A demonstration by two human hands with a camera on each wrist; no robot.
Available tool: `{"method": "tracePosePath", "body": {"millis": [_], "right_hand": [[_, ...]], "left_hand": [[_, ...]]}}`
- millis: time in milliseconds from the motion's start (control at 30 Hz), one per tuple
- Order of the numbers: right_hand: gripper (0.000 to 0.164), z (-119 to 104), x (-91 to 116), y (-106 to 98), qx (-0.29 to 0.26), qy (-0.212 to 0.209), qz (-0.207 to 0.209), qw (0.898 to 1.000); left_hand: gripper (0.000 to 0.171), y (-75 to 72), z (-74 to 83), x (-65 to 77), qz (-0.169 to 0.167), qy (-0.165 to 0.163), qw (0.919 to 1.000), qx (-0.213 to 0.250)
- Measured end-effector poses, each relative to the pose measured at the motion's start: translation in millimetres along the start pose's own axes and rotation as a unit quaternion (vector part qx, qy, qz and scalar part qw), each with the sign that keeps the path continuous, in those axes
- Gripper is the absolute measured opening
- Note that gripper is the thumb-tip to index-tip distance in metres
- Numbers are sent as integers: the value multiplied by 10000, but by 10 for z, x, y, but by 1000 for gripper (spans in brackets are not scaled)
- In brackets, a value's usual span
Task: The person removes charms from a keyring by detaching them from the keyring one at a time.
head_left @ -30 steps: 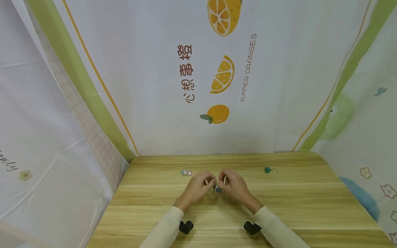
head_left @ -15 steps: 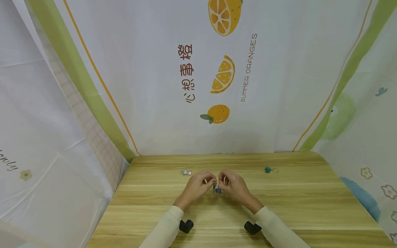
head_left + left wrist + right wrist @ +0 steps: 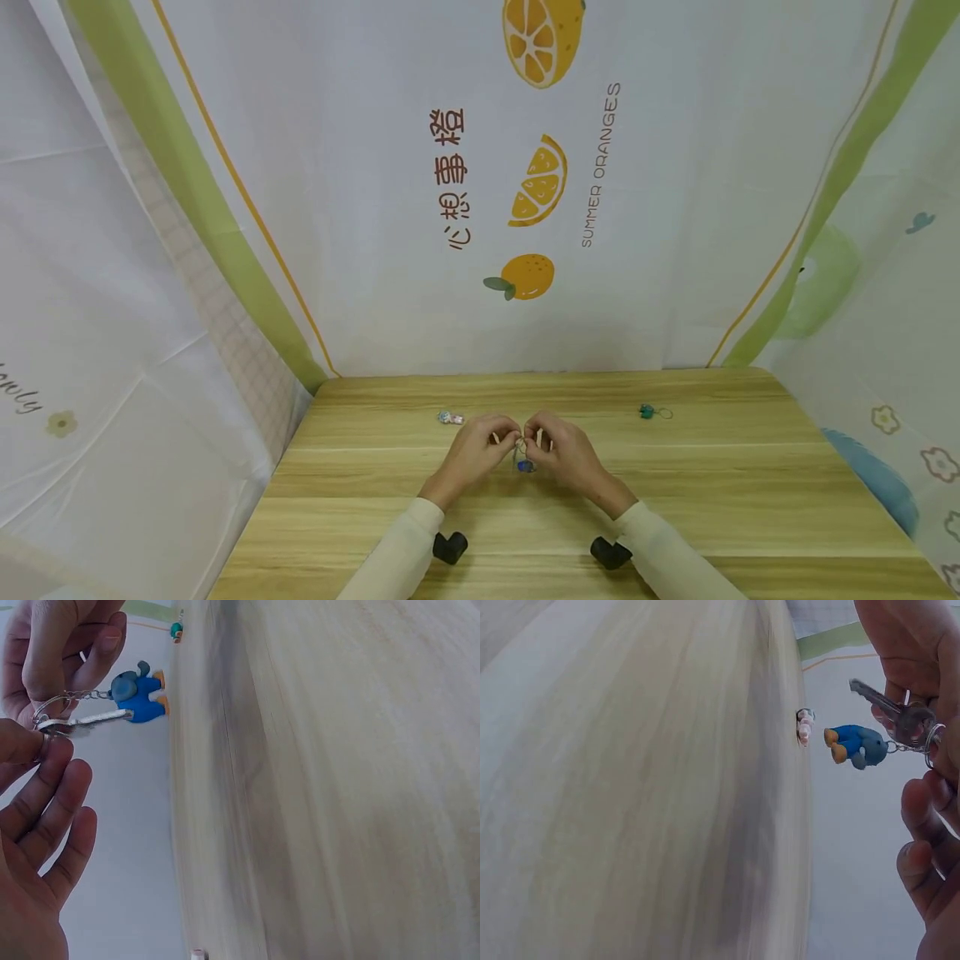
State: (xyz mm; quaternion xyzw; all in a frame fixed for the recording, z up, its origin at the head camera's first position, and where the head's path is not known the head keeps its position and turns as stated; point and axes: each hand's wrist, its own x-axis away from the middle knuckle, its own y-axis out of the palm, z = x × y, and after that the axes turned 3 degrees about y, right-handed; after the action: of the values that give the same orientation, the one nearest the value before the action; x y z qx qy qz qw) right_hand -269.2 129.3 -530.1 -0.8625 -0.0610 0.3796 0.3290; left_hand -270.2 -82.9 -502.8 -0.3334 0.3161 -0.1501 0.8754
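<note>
Above the middle of the table, my left hand (image 3: 480, 447) pinches a metal key (image 3: 97, 718) by its head, the blade pointing away from the fingers. Close beside it my right hand (image 3: 567, 457) holds the split key ring (image 3: 929, 745) between thumb and fingertips. From this ring, on a short chain, hangs a small blue and grey animal figure (image 3: 141, 697) with orange feet. Key head and ring meet at the fingertips. Whether the key is threaded on the ring is hidden by the fingers.
A green keychain figure (image 3: 647, 412) with a ring lies at the back right of the wooden table (image 3: 375, 517). Toward the back left lies a small pale figure (image 3: 450, 417). Black angled pieces (image 3: 451, 549) show beside both sleeves. Printed cloth (image 3: 390, 317) hangs behind the table.
My right hand has shifted slightly left, closer to the left hand. The blue figure hangs a little lower and farther left than before. The left hand has stayed nearly still.
</note>
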Motion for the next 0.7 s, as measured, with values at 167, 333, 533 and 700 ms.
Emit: {"method": "tracePosePath", "body": {"millis": [167,333,533,700], "right_hand": [[16,-53,-4,-20,-99,433,-149,9989],[8,-90,-22,-36,-293,949,-252,9947],[4,-98,-21,-30,-665,1199,-399,9897],[5,-103,-15,-4,-748,1349,-514,9867]], "left_hand": [[10,4,-7,7,97,1,9999,-54],[11,5,-6,7,91,-51,9999,-29],[10,9,-13,5,172,-95,9998,-43],[9,28,-13,0,231,19,9997,29]]}}
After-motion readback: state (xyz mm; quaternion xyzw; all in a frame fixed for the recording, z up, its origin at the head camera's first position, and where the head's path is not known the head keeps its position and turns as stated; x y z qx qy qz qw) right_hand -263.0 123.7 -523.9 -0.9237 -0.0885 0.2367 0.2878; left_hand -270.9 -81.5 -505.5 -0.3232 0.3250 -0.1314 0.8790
